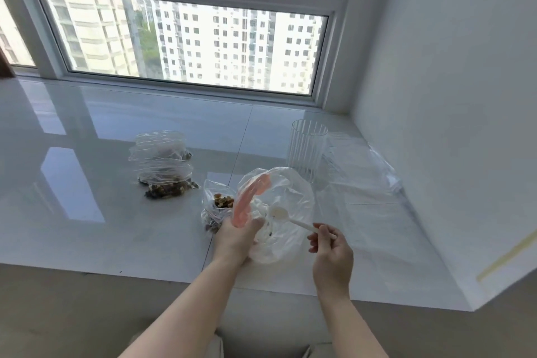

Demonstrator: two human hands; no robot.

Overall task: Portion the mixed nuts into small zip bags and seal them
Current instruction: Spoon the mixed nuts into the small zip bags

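So the left hand (236, 237) grips the big clear bag (279, 212) from underneath, fingers curled round its lower side, holding it up off the white sill (116, 183) with the mouth tipped toward the camera. The bag's pink zip strip (248, 202) curves along the left edge of the opening, right above that hand's thumb. It looks almost empty, just a few dark bits near the bottom.

The right hand (329, 248) sits just to the right of the bag and pinches the handle of a small white spoon (293, 219) between thumb and fingertips. The spoon's bowl pokes inside the bag's mouth, and I can't tell if there's anything in it.

Just left of the big bag, touching the left hand's side, a small zip bag (218, 203) stands open with nuts showing inside. Further left and back, two more filled small bags (162, 166) lie stacked on the sill. Behind the big bag there's a ribbed clear glass (305, 151), with some empty clear bags (363, 177) lying to its right, by the wall.
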